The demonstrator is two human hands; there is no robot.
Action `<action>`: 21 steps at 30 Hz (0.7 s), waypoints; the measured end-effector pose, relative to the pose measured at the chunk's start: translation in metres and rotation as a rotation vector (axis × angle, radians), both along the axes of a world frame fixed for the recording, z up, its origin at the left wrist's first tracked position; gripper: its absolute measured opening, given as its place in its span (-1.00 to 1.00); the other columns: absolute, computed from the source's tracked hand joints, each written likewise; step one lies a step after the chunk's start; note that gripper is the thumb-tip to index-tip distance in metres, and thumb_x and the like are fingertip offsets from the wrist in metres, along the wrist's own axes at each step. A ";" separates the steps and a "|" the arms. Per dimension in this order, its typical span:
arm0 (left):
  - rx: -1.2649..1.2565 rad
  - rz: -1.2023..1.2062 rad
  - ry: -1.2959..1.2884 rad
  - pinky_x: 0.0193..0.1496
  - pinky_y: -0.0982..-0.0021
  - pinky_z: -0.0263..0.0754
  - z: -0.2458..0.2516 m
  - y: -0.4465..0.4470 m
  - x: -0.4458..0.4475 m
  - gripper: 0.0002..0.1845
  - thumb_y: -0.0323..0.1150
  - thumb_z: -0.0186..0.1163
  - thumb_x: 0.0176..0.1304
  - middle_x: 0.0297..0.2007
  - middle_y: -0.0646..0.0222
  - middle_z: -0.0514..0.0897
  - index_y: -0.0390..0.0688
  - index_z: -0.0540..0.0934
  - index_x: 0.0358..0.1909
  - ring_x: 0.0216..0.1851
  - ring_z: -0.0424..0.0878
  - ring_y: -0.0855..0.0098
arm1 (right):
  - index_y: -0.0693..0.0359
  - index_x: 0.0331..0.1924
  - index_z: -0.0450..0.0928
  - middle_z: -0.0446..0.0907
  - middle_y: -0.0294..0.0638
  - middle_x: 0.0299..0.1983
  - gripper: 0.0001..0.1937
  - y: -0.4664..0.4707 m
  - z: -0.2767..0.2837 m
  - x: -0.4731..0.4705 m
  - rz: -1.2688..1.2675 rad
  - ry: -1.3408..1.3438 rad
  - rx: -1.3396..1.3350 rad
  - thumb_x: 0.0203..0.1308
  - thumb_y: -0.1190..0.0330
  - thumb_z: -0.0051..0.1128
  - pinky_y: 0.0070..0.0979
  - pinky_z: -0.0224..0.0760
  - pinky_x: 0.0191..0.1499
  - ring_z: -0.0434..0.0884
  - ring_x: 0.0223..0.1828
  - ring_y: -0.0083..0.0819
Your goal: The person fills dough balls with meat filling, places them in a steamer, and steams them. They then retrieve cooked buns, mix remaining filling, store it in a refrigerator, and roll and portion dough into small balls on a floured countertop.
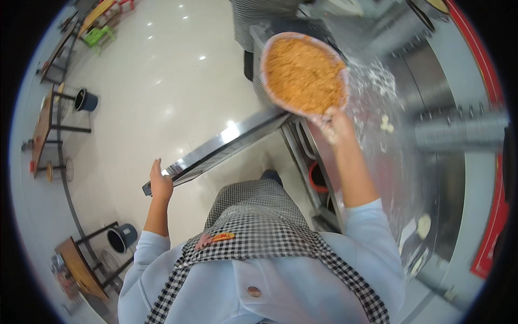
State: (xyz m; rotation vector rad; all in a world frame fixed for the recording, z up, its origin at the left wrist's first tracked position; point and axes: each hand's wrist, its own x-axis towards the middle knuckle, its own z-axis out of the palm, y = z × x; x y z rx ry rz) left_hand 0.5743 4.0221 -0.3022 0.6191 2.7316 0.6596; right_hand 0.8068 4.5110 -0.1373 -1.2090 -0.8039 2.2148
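Observation:
My right hand (332, 123) grips the near rim of a pale pink bowl (264, 65). Crumbly orange food (305, 75) fills it, and the bowl is held over the left edge of a floury worktop (380, 162). White flour sticks to the fingers of that hand. Lower and to the left, my left hand (161, 183) holds the outer end of a long metal panel (226, 137). This panel slants from the hand up toward the worktop side, where its far end passes beneath the bowl. What it is attached to cannot be made out.
Another person in checked cloth (263, 22) stands beyond the bowl. Dough pieces (387, 123) and a dough round (423, 226) lie on the worktop, with a red container (317, 177) below. Tables (42, 125), dark bins (85, 100) and a green stool (98, 37) stand at left.

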 end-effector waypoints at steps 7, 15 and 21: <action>-0.393 0.016 -0.274 0.38 -0.28 0.13 -0.010 0.030 0.022 -0.10 -0.67 -0.02 0.08 0.55 0.24 0.02 0.00 0.05 0.53 0.57 -0.10 0.14 | 0.60 0.25 0.07 0.42 0.30 0.09 -0.51 0.226 -0.048 -0.082 0.115 -0.178 0.058 0.22 0.65 -0.18 -0.19 0.74 0.01 0.60 0.07 0.17; -0.432 0.027 -0.214 0.40 -0.39 -0.08 0.009 0.033 0.041 -0.02 -0.70 -0.04 0.06 0.58 0.33 -0.08 0.10 -0.05 0.57 0.59 -0.15 0.21 | 0.45 0.26 0.29 0.24 0.32 0.36 -0.52 0.181 -0.047 0.055 0.150 0.142 -0.158 0.49 0.20 -0.04 -0.08 0.45 0.31 0.35 0.38 0.09; -0.340 0.012 -0.054 0.41 -0.37 -0.10 0.007 0.009 0.088 -0.07 -0.65 0.04 0.11 0.55 0.28 0.03 0.03 -0.01 0.56 0.58 -0.07 0.22 | 0.17 0.31 0.34 0.34 0.20 0.32 -0.57 -0.024 -0.037 0.228 0.295 0.105 -0.285 0.41 0.32 0.04 -0.13 0.58 0.15 0.54 0.19 0.06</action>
